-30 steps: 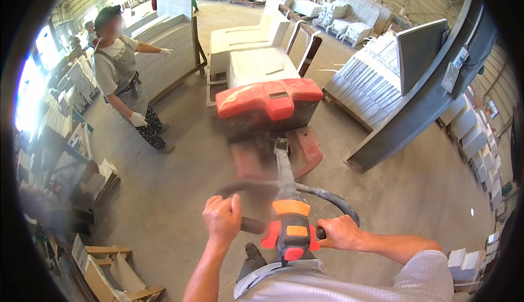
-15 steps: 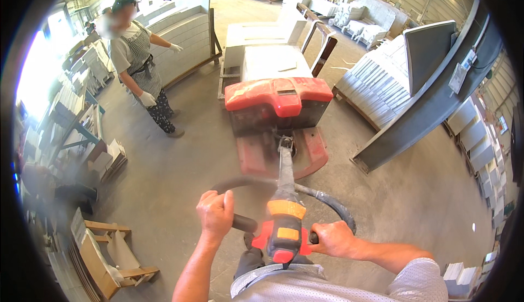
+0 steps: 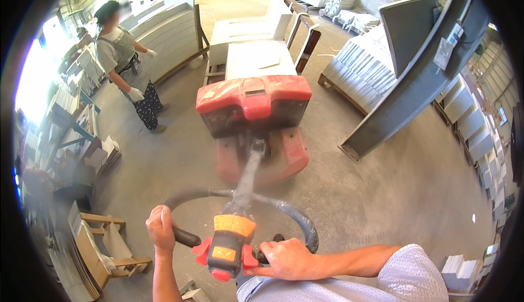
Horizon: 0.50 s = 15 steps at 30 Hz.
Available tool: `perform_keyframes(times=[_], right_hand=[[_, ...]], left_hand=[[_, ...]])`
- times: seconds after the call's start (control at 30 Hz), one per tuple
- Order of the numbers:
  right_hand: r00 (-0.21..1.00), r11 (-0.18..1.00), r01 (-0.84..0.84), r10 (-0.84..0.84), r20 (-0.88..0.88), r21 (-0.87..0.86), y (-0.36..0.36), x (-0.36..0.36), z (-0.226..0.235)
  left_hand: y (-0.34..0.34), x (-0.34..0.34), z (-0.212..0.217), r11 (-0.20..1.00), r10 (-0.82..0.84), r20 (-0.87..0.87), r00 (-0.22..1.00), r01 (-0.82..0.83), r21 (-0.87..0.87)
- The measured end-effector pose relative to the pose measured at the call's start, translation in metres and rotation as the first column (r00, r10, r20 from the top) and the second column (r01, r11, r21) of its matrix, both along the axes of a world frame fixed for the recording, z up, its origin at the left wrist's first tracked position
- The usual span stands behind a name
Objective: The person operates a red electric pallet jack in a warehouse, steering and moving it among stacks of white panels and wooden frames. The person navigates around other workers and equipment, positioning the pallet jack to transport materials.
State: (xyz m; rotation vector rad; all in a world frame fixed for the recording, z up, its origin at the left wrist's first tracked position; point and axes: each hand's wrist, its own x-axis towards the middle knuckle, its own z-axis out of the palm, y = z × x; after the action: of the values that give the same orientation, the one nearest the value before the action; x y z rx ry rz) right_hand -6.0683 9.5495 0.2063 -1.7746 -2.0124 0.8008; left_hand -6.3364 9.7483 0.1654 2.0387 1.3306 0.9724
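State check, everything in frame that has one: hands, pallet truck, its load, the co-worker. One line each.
left hand: closed around the left grip of the tiller handle
right hand: closed on the right grip
red pallet truck: tiller tilted back toward the person, body blurred
pale slabs: stacked flat just beyond the truck's red body
co-worker: standing left, gloved, arm out toward the leaning slabs

At ten o'clock stands a person in an apron [image 3: 126, 70], stacked white slabs [image 3: 364, 67] at one, wooden frames [image 3: 103, 247] at eight.
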Motion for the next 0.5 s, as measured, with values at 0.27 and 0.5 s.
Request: perform_keyframes(times=[0.27, 0.5], right_hand=[[0.998, 1.0, -0.011, 0.011, -0.065, 0.005, -0.069, -0.048, -0.005], [0.995, 1.0, -0.02, 0.022, -0.093, 0.021, -0.124, -0.091, -0.011]], left_hand=[[-0.062, -0.052, 0.003, 0.997, 0.04, -0.043, 0.998, -0.043, -0.063], [-0.106, -0.099, 0.018, 0.938, -0.331, -0.319, 0.888, 0.347, -0.009]])
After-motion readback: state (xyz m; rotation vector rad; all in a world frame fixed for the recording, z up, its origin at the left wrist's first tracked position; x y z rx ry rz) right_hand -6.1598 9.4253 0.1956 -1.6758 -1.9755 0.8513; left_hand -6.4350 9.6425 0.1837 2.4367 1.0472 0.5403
